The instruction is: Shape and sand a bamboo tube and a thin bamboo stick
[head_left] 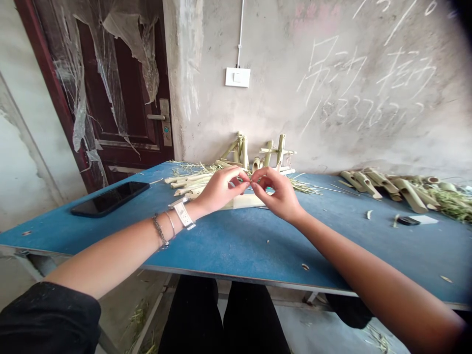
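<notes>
My left hand [225, 187] and my right hand [275, 191] meet fingertip to fingertip above the blue table [221, 246]. Both are closed in a pinch; whatever lies between the fingertips is too small to make out. Below and behind them rests a pale, wide bamboo piece [243, 201], partly covered by the hands. Cut bamboo sticks [188, 183] lie in a bunch just left of my left hand. Behind my hands, against the wall, stand pieces of joined bamboo, one a frame [279, 150] with a crossbar.
A black phone [110, 198] lies at the table's left. Split bamboo tubes [381, 184] and green shavings [455, 205] are piled at the back right, near a small black object [408, 221] and a white piece [427, 220]. The wall [265, 113] rises directly behind the table.
</notes>
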{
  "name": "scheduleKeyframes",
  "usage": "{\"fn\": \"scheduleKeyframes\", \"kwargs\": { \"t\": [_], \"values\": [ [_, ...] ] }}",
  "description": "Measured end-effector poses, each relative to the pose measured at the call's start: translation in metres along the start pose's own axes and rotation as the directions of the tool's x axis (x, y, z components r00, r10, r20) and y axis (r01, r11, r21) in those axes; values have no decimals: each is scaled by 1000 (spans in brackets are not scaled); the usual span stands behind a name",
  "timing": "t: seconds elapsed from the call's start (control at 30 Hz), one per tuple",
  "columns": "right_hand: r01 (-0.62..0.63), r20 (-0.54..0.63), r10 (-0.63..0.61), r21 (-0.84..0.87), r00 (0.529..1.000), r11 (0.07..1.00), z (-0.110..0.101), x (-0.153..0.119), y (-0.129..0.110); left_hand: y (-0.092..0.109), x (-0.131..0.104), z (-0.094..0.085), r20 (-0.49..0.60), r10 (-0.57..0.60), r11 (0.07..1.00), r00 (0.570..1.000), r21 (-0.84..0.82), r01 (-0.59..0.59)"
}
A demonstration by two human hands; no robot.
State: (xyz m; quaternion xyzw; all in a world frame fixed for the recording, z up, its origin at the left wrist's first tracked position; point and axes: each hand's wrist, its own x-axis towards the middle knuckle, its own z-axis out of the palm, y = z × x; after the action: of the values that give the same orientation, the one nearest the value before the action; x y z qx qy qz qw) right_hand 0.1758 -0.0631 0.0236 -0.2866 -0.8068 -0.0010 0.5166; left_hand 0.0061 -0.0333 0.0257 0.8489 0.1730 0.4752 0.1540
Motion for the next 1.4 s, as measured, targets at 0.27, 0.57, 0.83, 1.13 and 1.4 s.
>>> {"fn": "scheduleKeyframes", "kwargs": {
  "t": [0.27,0.57,0.83,1.13,1.4],
  "values": [
    [-32,-14,32,-42,999,999,1,0,-1,3,-3,3,-53,35,997,998,74,-31],
    [-52,-11,51,-103,999,993,1,-1,-7,7,-5,6,-87,15,985,996,173,0],
    [-38,-12,37,-179,999,983,2,-1,-9,13,-5,4,-104,68,938,992,344,-28],
    [1,-7,-2,-222,1000,975,6,-3,-12,12,-7,8,-72,-37,988,997,145,47],
    [10,-8,-11,-188,1000,982,6,-2,-13,9,-4,10,-84,-155,987,984,-51,151]
  ]
}}
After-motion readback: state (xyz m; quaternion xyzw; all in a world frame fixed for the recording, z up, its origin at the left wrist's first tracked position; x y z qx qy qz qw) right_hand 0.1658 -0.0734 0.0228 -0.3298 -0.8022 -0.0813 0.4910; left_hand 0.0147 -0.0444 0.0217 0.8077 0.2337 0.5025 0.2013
